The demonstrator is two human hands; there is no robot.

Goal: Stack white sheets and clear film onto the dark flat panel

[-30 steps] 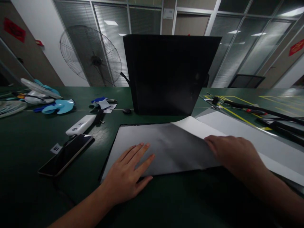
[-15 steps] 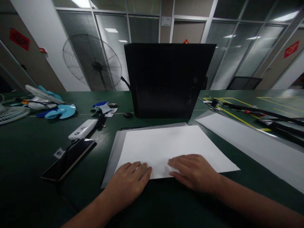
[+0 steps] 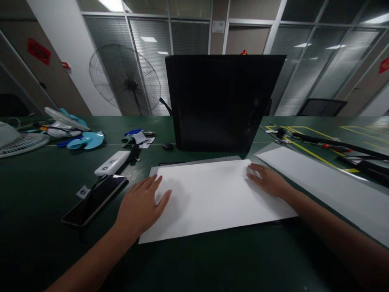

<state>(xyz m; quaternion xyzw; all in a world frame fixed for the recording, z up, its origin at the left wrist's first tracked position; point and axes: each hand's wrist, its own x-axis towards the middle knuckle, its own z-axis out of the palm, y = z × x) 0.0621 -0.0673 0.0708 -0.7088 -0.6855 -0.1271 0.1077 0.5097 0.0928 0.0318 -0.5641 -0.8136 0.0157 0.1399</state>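
A large white sheet [image 3: 206, 194] lies flat in front of me, with a grey sheet [image 3: 154, 171] showing under its far left edge. My left hand [image 3: 141, 207] rests over the left edge of the white sheet, fingers stretched and thumb apart. Near the sheet's far right corner, my right hand [image 3: 267, 180] lies on its surface with the fingers extended. Neither hand grips anything that I can see. Beyond the sheet stands a large black panel [image 3: 225, 105], upright.
To the left are a phone [image 3: 95, 200], a white power bank [image 3: 112, 163] and blue fan blades [image 3: 88, 140]. Another long white sheet [image 3: 322, 182] lies at the right, near black rods [image 3: 343, 146]. All rest on a green table [image 3: 212, 263].
Both hands have moved from the near edge outward and away, left hand to the left edge, right hand to the far right. The white sheet has shifted left over the grey one.
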